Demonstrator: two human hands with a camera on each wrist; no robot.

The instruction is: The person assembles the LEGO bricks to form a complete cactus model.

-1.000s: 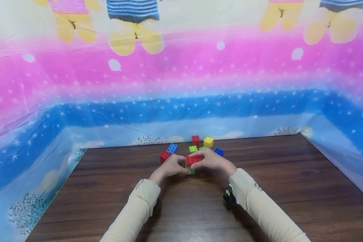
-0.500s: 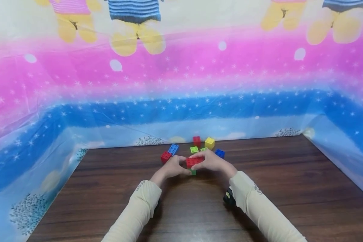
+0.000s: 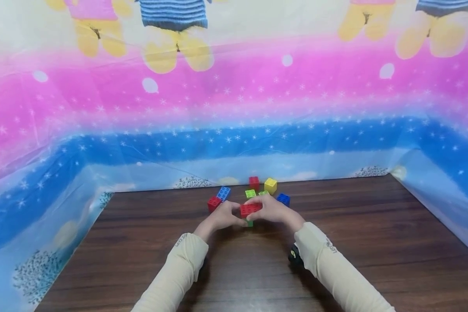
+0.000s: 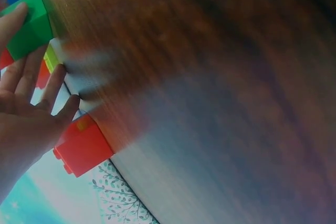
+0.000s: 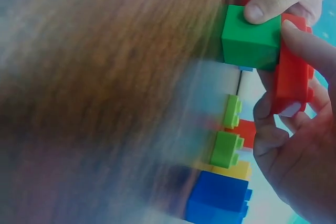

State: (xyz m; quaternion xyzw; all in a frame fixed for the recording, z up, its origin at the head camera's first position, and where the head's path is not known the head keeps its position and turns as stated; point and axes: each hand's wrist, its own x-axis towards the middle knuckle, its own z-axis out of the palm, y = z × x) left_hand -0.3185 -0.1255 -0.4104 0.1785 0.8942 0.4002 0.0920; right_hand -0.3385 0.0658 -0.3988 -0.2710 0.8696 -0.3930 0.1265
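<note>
both hands meet over the wooden table [image 3: 257,268]: the left hand [image 3: 220,216] and right hand [image 3: 273,209] curl their fingers around a red brick [image 3: 251,209] stacked on a green brick [image 5: 251,38]. no writing is readable on either.

Head view is bright and evenly lit, colours pretty saturated, with only soft shadows under the sleeves on the table [image 3: 374,242] and a faint sheen on the wood. Both wrist views are a mess: the tabletop smears into blur with a hazy bluish glare, and only the nearby bricks look fairly sharp.
</note>
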